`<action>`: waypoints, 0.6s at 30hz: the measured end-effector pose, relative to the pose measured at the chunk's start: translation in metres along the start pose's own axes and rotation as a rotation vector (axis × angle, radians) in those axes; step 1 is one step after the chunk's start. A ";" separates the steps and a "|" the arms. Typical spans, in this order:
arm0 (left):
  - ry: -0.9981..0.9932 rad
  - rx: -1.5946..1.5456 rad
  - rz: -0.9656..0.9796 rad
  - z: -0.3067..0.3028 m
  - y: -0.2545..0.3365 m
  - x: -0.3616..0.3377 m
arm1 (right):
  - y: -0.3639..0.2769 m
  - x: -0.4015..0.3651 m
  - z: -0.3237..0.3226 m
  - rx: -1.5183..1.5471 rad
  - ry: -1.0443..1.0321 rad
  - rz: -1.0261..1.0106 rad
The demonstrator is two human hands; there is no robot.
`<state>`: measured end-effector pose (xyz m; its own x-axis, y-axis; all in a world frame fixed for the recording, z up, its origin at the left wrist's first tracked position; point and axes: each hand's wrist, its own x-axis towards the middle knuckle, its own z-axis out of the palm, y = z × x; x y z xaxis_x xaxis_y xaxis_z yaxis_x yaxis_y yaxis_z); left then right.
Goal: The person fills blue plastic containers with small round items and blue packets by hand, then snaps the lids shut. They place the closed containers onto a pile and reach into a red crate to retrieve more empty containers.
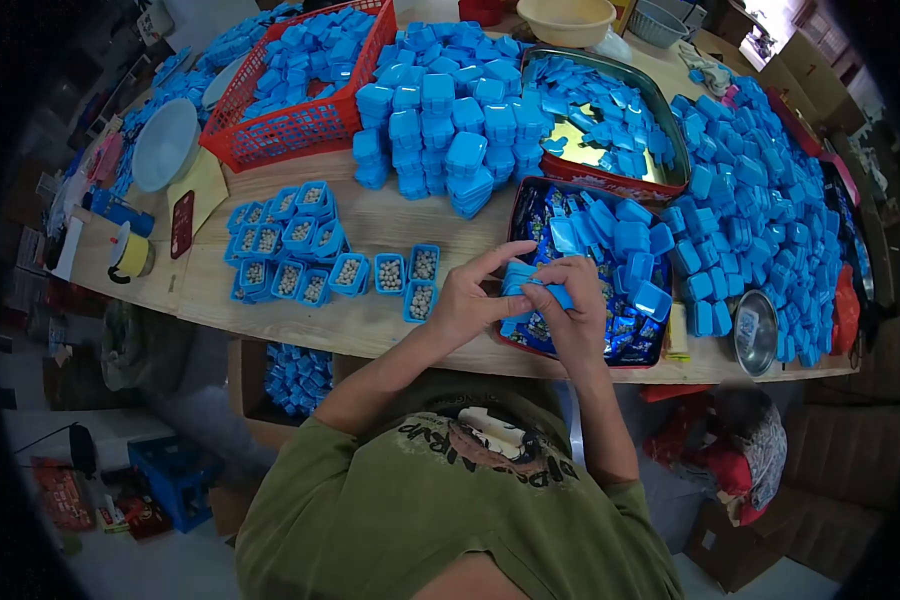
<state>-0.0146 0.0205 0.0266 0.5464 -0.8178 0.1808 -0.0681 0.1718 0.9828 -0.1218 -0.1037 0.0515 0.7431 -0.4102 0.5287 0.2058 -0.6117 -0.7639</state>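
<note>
My left hand [467,297] and my right hand [571,312] meet over the near edge of a red tray [518,192] of blue lids and printed sachets. Both hands grip a small blue plastic box [530,277] between their fingers. My left index finger and thumb stretch toward the box's top. To the left of my hands lie several open blue boxes filled with small beige pellets [300,248].
A stack of closed blue boxes [445,110] stands mid-table. A red basket [305,75] of blue boxes sits at the back left, a metal tray of lids [610,115] behind, a heap of blue pieces [760,210] at right. A small metal dish [756,332] lies near the edge.
</note>
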 end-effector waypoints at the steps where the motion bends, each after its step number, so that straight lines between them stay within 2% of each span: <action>1: -0.002 -0.001 -0.001 0.001 0.002 0.000 | 0.000 0.000 -0.002 -0.002 0.001 0.002; 4: 0.004 0.080 0.091 0.003 0.009 0.001 | 0.000 -0.001 -0.005 -0.029 0.002 -0.023; 6: -0.026 0.408 0.371 0.001 0.010 0.003 | 0.005 -0.004 -0.003 0.242 0.038 0.111; 10: -0.062 0.578 0.498 -0.002 0.012 0.003 | 0.011 -0.010 -0.008 0.430 -0.034 0.273; 12: -0.089 0.726 0.638 -0.004 0.019 0.003 | 0.012 -0.014 -0.010 0.676 -0.101 0.441; 16: -0.166 0.694 0.586 -0.009 0.025 0.002 | 0.019 -0.025 -0.008 0.594 -0.117 0.436; 18: -0.190 0.676 0.644 -0.009 0.029 0.003 | 0.007 -0.024 -0.009 0.859 -0.163 0.708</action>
<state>-0.0078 0.0282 0.0553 0.0946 -0.7625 0.6401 -0.8095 0.3153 0.4952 -0.1439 -0.1042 0.0369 0.9281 -0.3481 -0.1319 0.0279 0.4184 -0.9079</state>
